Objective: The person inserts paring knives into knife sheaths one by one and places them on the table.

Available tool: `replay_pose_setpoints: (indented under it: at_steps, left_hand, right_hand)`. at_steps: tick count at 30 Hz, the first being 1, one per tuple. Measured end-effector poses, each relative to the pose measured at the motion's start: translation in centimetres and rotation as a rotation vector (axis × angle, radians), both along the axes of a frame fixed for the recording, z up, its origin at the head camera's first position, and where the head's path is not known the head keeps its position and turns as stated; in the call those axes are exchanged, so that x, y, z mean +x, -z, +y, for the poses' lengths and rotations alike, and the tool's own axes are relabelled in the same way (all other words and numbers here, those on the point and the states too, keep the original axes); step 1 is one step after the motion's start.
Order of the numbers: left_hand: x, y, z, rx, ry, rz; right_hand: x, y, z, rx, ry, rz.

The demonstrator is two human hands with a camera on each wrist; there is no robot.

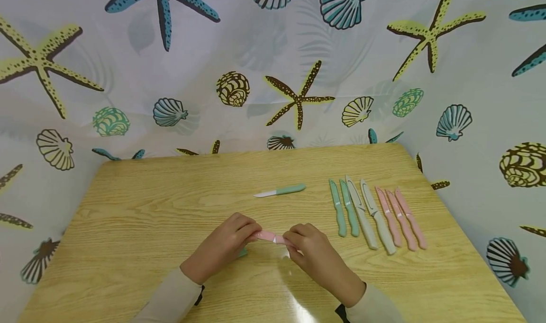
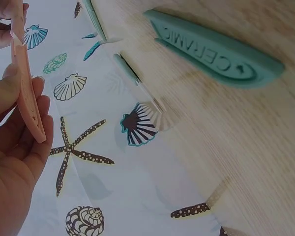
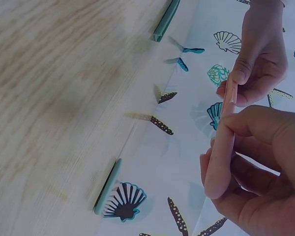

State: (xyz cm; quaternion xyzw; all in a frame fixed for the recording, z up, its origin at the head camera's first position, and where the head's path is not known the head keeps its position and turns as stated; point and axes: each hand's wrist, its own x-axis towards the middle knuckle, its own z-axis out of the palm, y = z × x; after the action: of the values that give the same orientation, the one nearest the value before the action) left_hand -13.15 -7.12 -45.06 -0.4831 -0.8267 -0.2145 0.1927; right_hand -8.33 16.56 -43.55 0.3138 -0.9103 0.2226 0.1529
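Above the middle of the table, both hands hold a pink knife (image 1: 280, 239) level between them. My left hand (image 1: 228, 240) pinches its pink blade sheath (image 2: 25, 93) between thumb and fingers. My right hand (image 1: 313, 252) grips the pink handle (image 3: 220, 164). A sliver of white shows where sheath and handle meet. A green blade sheath (image 2: 216, 54) marked CERAMIC lies on the table, mostly hidden by the left hand in the head view. Beyond the hands rests a green-handled knife (image 1: 291, 189) with its white blade bare, pointing left.
At the right of the wooden table (image 1: 149, 195) lies a row of sheathed knives: two green ones (image 1: 338, 209), two pale ones (image 1: 377, 214) and three pink ones (image 1: 398, 216). A cloth (image 1: 192, 72) printed with shells and starfish hangs behind and beside the table.
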Motion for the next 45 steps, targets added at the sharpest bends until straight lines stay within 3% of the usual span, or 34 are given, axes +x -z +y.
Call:
replay_pose_setpoints:
  at_steps: [11,14,17,22,27,33,39,45]
  left_hand:
    - [0.1,0.3,-0.2,0.0,0.038,-0.012]
    - [0.2,0.6,-0.4,-0.003,0.022,-0.108]
    - [0.3,0.8,-0.9,-0.018,-0.055,-0.238]
    - [0.4,1.0,-1.9,-0.115,-0.232,-0.338]
    - [0.8,1.5,-2.8,-0.238,-0.318,-0.406]
    - [1.3,2.2,-3.6,-0.31,-0.35,-0.504]
    - [1.5,2.2,-3.9,-0.327,-0.337,-0.531]
    - [1.6,2.1,-3.9,-0.337,-0.337,-0.53]
  right_hand:
    - [0.1,0.0,0.0,0.06,0.008,-0.042]
    - [0.2,-0.1,0.3,0.078,0.025,-0.061]
    - [0.4,-0.1,1.2,0.062,0.052,-0.084]
    - [0.5,-0.2,4.2,-0.002,0.181,-0.161]
    - [0.8,-0.5,8.5,-0.037,0.34,-0.156]
    - [1.4,-1.0,13.9,-0.043,0.519,-0.113]
    - [1.5,-1.3,18.5,-0.035,0.679,-0.187]
    - [1.2,-1.4,22.2,-0.009,0.763,-0.243]
